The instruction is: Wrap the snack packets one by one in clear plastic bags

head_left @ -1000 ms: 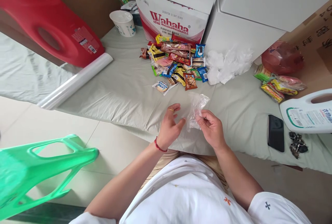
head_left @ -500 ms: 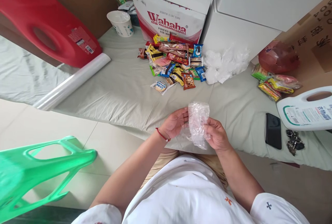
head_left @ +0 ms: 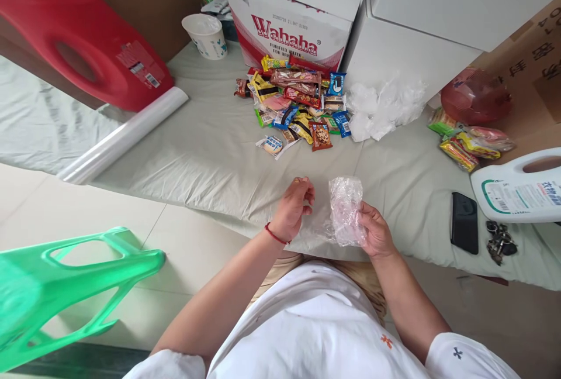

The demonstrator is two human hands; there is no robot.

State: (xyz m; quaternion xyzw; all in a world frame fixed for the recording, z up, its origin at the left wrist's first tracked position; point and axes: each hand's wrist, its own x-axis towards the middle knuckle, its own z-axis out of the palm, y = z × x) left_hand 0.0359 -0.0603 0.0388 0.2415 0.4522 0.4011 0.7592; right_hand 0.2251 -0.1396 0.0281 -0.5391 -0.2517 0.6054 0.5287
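Note:
A crumpled clear plastic bag (head_left: 345,206) hangs from my right hand (head_left: 374,230), its fingers pinched on the right edge. To the left of the bag and apart from it, my left hand (head_left: 295,209) is raised with loosely curled fingers and nothing between them. Beyond both hands lies a pile of small wrapped snacks (head_left: 300,95). A white wrapped biscuit (head_left: 272,145) is at the pile's near edge, beside a brown cookie packet (head_left: 321,135). Crumpled clear plastic bags (head_left: 383,109) are heaped right of the snacks.
A Wahaba-style red and white carton (head_left: 287,31) stands behind the snacks. Left are a paper cup (head_left: 205,37), red jug (head_left: 83,34), plastic roll (head_left: 127,136) and green stool (head_left: 83,268). Right are a phone (head_left: 464,223), keys (head_left: 500,243) and white bottle (head_left: 517,189).
My left hand has come away from the clear bag, and its fingers have curled. My right hand has shifted slightly right with the bag.

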